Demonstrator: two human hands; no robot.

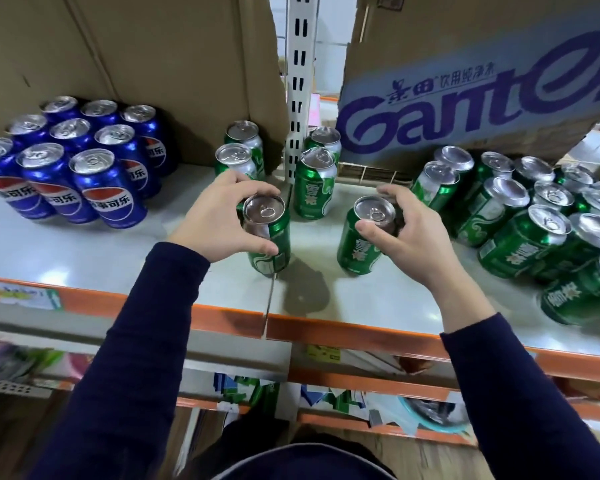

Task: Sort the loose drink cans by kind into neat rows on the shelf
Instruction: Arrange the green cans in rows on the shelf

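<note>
My left hand (219, 220) grips the top of an upright green can (271, 244) near the middle of the grey shelf (84, 251). My right hand (409, 233) grips the top of another upright green can (359, 247) a little to the right. Behind them stand several more green cans: two (238, 157) at the left of the post and two (314, 181) beside it. At the shelf's left, several blue cola cans (108, 188) stand in neat rows. A loose cluster of several green cans (520, 220) crowds the right end.
A plain cardboard box (136, 57) stands behind the blue cans and a printed water carton (482, 81) behind the green cluster. A white slotted upright post (300, 74) rises between them. The shelf's orange front edge (343, 329) runs below my wrists; lower shelves hold mixed goods.
</note>
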